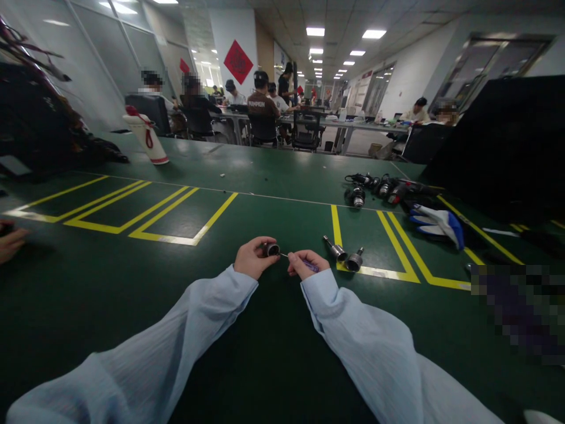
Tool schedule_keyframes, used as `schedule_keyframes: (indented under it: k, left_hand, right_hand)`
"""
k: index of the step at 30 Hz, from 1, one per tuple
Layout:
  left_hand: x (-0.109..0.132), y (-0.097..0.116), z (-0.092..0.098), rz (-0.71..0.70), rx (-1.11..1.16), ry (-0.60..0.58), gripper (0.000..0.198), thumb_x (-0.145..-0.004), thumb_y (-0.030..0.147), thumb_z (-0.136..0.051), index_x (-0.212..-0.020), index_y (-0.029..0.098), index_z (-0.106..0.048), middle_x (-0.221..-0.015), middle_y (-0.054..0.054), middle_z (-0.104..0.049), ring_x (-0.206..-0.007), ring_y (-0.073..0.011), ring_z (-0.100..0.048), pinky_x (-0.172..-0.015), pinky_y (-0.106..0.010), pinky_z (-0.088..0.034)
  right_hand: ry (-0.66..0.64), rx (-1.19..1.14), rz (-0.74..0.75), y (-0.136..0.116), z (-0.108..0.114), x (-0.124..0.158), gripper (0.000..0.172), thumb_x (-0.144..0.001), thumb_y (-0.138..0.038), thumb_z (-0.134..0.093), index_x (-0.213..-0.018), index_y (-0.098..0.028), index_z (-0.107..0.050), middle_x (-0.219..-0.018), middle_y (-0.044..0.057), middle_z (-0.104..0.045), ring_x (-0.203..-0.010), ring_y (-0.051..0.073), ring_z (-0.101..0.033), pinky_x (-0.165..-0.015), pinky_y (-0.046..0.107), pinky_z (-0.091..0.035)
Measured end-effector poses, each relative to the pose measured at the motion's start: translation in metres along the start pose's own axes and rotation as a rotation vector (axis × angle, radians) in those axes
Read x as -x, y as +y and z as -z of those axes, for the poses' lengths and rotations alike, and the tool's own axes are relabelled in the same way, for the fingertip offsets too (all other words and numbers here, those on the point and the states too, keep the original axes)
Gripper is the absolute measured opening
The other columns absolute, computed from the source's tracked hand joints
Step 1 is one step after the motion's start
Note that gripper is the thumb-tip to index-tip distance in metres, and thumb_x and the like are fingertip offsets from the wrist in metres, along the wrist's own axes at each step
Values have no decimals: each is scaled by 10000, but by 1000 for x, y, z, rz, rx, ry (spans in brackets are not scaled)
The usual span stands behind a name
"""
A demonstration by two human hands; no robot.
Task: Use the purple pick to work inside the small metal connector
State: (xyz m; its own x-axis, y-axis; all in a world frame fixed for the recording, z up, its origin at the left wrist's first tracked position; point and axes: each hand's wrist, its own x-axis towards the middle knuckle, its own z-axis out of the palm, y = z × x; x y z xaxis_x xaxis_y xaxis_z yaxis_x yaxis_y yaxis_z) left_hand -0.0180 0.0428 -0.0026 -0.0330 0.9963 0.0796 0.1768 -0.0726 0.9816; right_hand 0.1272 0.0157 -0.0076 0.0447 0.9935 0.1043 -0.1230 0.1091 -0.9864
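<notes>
My left hand [255,258] is closed round a short dark metal cup [273,249], its open end facing right. In my right hand [308,264] is a screwdriver [312,267] with a purple handle and a thin shaft. The shaft points left and its tip is at the cup's rim; whether it touches or enters cannot be made out. Just right of my right hand, two metal hole saws lie on the green table [265,330]: one hole saw [338,252] with its shank towards the upper left, the other hole saw [354,262] with its shank towards the upper right.
Black tools with cables [357,195] lie at the back right, near a white and blue glove [439,224]. A white tumbler [148,138] stands at the back left. Yellow tape [194,240] marks boxes on the table. Another person's hand [12,242] shows at the left edge.
</notes>
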Motion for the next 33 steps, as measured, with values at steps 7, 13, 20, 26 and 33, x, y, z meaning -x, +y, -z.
schedule_keyframes:
  k: [7,13,20,26,33]
  left_hand:
    - [2,0,0,-29,-12,7,418,-489,179,-733,-878,116,-594,-805,-69,-685,-767,-210,-658,-785,-381,-519]
    - [2,0,2,-19,-9,32,422,-473,156,-732,-870,118,-595,-808,-65,-680,-752,-206,-658,-770,-379,-525]
    - [1,-3,3,-33,19,34,413,-462,149,-735,-852,129,-601,-777,-47,-675,-740,-199,-657,-772,-368,-525]
    - [0,-4,4,-15,31,47,429,-445,162,-746,-848,129,-603,-752,-41,-677,-717,-198,-660,-759,-365,-528]
    - [1,0,3,2,17,46,424,-459,158,-737,-860,121,-602,-760,-47,-672,-731,-207,-658,-764,-380,-522]
  right_hand:
    - [-44,-250,-33,7,4,-2,434,-711,-544,-526,-692,-129,-655,-606,57,-656,-525,135,-587,-545,287,-482]
    - [-41,-113,73,8,1,6,198,-679,-307,-604,-813,-163,-588,-625,21,-666,-516,118,-572,-538,255,-467]
    - [68,12,13,3,-5,7,216,-654,-353,-623,-634,-177,-500,-398,-47,-531,-345,81,-459,-376,193,-359]
    - [47,62,121,7,2,7,193,-602,-344,-671,-653,-160,-642,-490,-19,-552,-426,85,-461,-430,217,-368]
    - [42,177,153,6,1,9,290,-741,-412,-520,-721,-146,-634,-488,-23,-503,-420,89,-437,-433,224,-352]
